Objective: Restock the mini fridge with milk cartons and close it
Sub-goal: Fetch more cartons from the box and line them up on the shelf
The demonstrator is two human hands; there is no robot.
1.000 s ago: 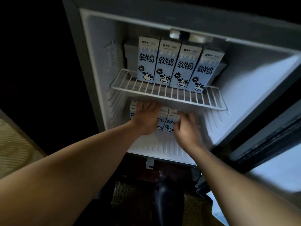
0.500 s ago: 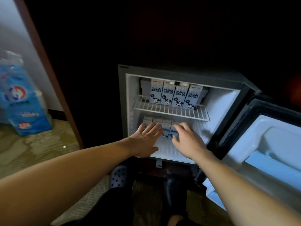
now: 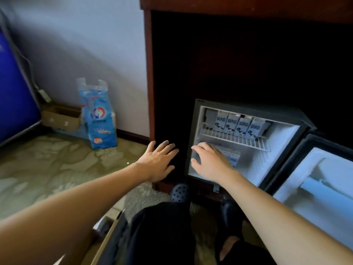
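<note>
here, the mini fridge [image 3: 192, 138] sits inside a dark wooden cabinet [image 3: 149, 73], its door [image 3: 324, 180] swung wide open to the right. four milk cartons [image 3: 236, 126] stand upright in a row on the wire shelf [image 3: 225, 136]. the lower cartons [image 3: 232, 157] sit beneath it (partly hidden). the right hand [image 3: 212, 163] hovers before them, fingers spread, holding nothing. the left hand [image 3: 160, 162] is spread and empty, just left of the fridge.

Four milk cartons [image 3: 236, 126] are ranged on the wire shelf [image 3: 219, 136] in the mini fridge [image 3: 282, 148], lower cartons [image 3: 233, 158] beneath it; the door [image 3: 322, 180] is swung right.
</note>
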